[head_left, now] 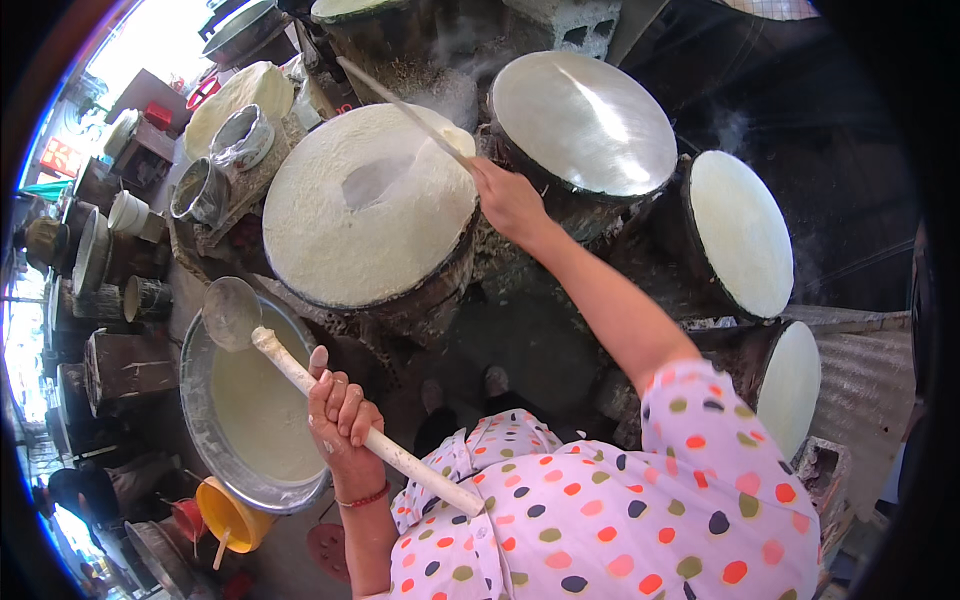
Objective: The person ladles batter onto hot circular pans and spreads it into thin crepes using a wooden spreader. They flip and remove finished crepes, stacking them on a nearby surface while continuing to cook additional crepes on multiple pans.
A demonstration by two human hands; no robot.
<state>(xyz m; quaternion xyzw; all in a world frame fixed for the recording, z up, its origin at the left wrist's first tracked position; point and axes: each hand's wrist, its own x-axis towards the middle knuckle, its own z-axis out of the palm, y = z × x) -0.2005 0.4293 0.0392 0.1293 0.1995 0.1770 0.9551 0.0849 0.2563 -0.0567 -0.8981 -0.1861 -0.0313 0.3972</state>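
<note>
My left hand (345, 410) is wrapped round the pale thick handle of a ladle (232, 312). Its metal bowl is over the edge of a wide metal basin (205, 430) of creamy white liquid (270, 410). At the far right rim of a big round pan (290, 290), my right hand (510, 205) grips one end of a long thin stick (405, 108). The stick slants away to the far left across the pan. A creamy, uneven layer (370, 250) covers the pan's top, with a greyish patch near its middle.
Another large pan with a shiny pale surface (585, 125) stands to the far right. Two more pale round tops (742, 230), (790, 390) curve along my right. Left are a bucket (242, 138), a dark pot (200, 192) and a yellow tub (232, 515). Steam drifts nearby.
</note>
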